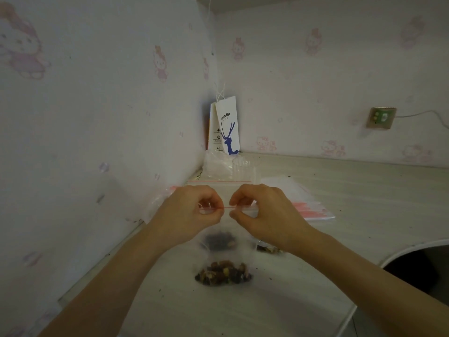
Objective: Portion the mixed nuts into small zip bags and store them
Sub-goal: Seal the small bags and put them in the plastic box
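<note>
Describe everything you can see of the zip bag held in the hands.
The zip bag is small, clear plastic with a thin red zip strip along its top. It hangs upright, mixed nuts heaped at its bottom. The left hand and right hand pinch the strip side by side. Whether its bottom touches the table is unclear.

A white paper bag (227,127) with a blue deer stands in the far corner. A wall socket (381,117) with a white cable (422,114) sits far right on the pink cat wallpaper (97,93)
</note>
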